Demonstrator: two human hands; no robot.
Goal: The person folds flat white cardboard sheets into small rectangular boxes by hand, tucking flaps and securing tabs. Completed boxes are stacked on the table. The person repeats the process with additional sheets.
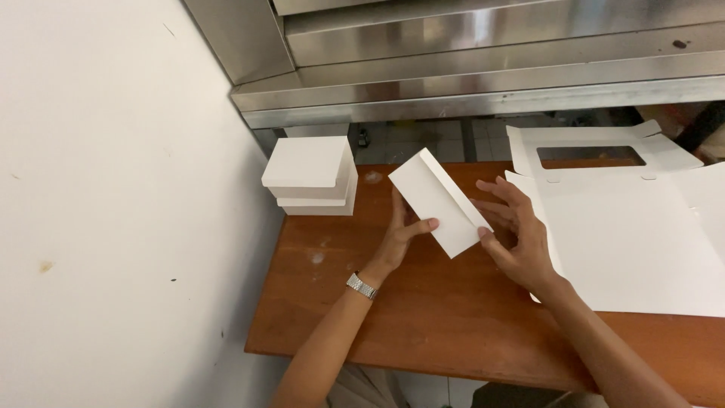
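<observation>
A folded white cardboard piece (436,198) is held tilted above the wooden table (423,317), between both hands. My left hand (400,238) grips its lower left edge, thumb on the front face; a metal watch sits on that wrist. My right hand (513,234) holds the lower right end with the thumb on the edge and the fingers spread behind it.
A stack of folded white boxes (311,175) stands at the table's back left corner. A large flat unfolded box blank with a window cut-out (627,227) lies on the right. A white wall (113,204) is at the left, a stainless steel unit (483,60) behind.
</observation>
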